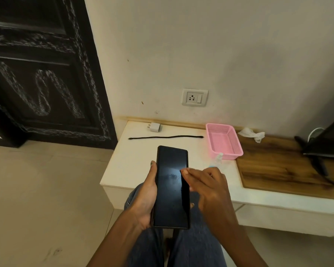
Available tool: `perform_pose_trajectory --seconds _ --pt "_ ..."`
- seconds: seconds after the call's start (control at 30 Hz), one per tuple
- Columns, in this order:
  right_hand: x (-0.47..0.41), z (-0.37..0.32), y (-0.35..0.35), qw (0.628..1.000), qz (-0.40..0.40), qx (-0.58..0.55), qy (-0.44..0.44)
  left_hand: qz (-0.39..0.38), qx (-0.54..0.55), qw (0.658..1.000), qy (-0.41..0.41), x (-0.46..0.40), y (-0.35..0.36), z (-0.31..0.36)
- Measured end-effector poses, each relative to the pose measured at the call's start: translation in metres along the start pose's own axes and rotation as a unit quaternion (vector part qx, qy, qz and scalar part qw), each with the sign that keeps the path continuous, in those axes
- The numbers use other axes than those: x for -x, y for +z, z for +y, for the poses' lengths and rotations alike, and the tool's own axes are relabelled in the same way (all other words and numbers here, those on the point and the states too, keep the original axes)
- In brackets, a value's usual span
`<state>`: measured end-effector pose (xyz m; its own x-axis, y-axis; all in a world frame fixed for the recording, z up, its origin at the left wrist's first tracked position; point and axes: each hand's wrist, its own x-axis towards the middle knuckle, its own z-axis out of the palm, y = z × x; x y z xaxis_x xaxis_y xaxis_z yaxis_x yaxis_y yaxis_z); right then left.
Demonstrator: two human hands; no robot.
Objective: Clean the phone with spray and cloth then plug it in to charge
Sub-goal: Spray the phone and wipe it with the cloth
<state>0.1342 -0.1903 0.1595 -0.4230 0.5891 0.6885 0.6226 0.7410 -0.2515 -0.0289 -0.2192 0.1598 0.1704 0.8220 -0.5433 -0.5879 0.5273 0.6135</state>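
My left hand (pixel 143 199) grips a black phone (pixel 172 189) from its left side, screen up, over my lap; small droplets show mid-screen. My right hand (pixel 210 187) holds nothing, its loosely curled fingertips at the phone's right edge. Just behind that hand a small clear spray bottle (pixel 217 158) appears blurred, beside the pink basket. A crumpled white cloth (pixel 252 134) lies on the wooden top further right. On the white table (pixel 123 170) lie a white charger plug (pixel 155 127) and a black cable (pixel 166 137). A wall socket (pixel 194 97) sits above them.
An empty pink plastic basket (pixel 224 140) stands on the table between the cable and the cloth. A dark stand with legs (pixel 320 145) occupies the wooden top (pixel 278 170) at right. A dark carved door (pixel 46 74) fills the left wall. My knees are under the table's front edge.
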Motion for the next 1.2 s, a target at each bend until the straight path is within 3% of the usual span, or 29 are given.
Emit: perform_pose_trajectory --seconds 0.33,0.53,0.73,1.03,1.2 --pt "-0.023 0.014 -0.001 0.998 0.026 0.053 0.034 -0.042 0.016 0.999 0.004 0.008 0.015 0.006" --pt "0.003 -0.006 0.002 0.999 -0.011 0.030 0.011 0.022 0.006 0.999 0.044 0.008 0.002 0.010" --pt "0.023 -0.016 -0.002 0.998 -0.034 0.046 0.001 0.004 0.043 0.998 0.042 0.010 0.006 0.016" --pt "-0.009 -0.005 0.008 0.998 0.016 0.058 0.035 0.031 -0.033 0.998 0.041 0.012 0.021 0.017" --pt "0.017 -0.013 0.009 0.999 -0.012 0.031 0.040 0.029 0.026 0.998 0.046 0.005 0.012 0.014"
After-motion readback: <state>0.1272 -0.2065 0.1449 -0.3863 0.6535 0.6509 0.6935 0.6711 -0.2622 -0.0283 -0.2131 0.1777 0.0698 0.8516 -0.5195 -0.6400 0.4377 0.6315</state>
